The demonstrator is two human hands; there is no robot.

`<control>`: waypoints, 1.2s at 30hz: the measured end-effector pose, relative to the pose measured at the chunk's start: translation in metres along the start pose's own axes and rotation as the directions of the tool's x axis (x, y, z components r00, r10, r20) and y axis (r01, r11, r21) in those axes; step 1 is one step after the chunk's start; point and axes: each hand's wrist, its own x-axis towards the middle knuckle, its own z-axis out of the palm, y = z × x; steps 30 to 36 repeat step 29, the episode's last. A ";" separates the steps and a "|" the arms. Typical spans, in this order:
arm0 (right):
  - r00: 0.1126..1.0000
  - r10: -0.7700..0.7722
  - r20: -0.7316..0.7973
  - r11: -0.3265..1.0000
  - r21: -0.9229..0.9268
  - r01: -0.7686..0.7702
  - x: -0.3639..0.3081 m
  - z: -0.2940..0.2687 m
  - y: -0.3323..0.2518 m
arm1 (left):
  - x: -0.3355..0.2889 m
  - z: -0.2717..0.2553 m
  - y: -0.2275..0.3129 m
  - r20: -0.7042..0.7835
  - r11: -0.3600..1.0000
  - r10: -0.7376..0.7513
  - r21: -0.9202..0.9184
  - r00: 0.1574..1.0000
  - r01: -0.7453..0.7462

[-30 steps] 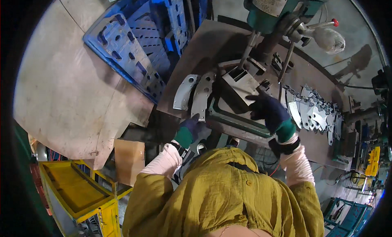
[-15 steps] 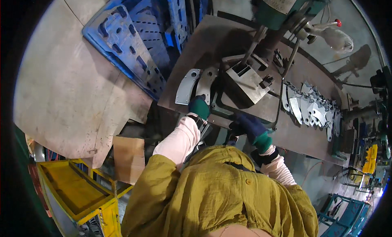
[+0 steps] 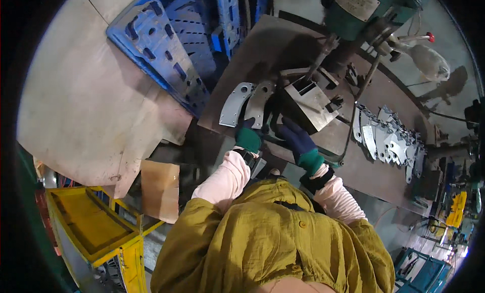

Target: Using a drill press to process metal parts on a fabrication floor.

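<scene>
Two curved silver-grey metal plates with holes lie side by side on the brown metal table: the left plate [image 3: 236, 106] and the right plate [image 3: 259, 104]. My left hand [image 3: 247, 135], in a dark blue glove with a green cuff, is at the near end of the right plate, touching or just above it. Its fingers are mostly hidden. My right hand [image 3: 297, 137], gloved alike, reaches forward with fingers stretched, just in front of the block-shaped steel fixture [image 3: 314, 107]. I see nothing held in it.
A green drill press [image 3: 348, 12] stands over the fixture, with a red-knobbed lever [image 3: 430, 37]. Several similar metal plates [image 3: 391, 141] are heaped at the right of the table [image 3: 283, 50]. Blue plastic pallets [image 3: 161, 45] lean at the left; a yellow cart [image 3: 96, 227] stands below.
My right hand has moved forward and left, from the table's front edge toward the fixture, and its fingers have stretched out. My left hand stays by the right plate. The view has shifted slightly.
</scene>
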 end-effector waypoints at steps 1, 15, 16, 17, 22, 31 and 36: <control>0.979 -0.199 0.044 0.926 -0.319 0.203 0.008 -0.003 0.004 | -0.003 -0.005 0.003 0.088 1.000 0.027 -0.019 0.996 -0.025; 0.995 -0.082 -0.064 0.842 -0.539 0.035 0.082 0.039 0.031 | -0.108 0.007 0.116 0.337 -0.085 0.658 0.922 0.674 -0.379; 0.989 0.006 -0.147 0.887 -0.457 -0.074 0.093 0.051 0.034 | -0.097 0.002 0.127 0.320 -0.013 0.671 0.907 0.669 -0.421; 0.974 0.099 -0.205 0.921 -0.352 -0.168 0.101 0.055 0.038 | -0.073 -0.008 0.138 0.401 -0.151 0.629 0.904 0.666 -0.401; 0.962 0.243 -0.127 0.952 -0.158 -0.261 0.126 0.066 0.037 | 0.017 -0.035 0.169 0.421 -0.407 0.268 0.865 0.867 -0.294; 0.966 0.257 -0.013 0.774 -0.596 -0.214 0.152 0.050 0.033 | 0.013 -0.001 0.180 0.377 0.186 -0.006 0.910 0.926 -0.370; 0.966 0.257 -0.013 0.774 -0.596 -0.214 0.152 0.050 0.033 | 0.013 -0.001 0.180 0.377 0.186 -0.006 0.910 0.926 -0.370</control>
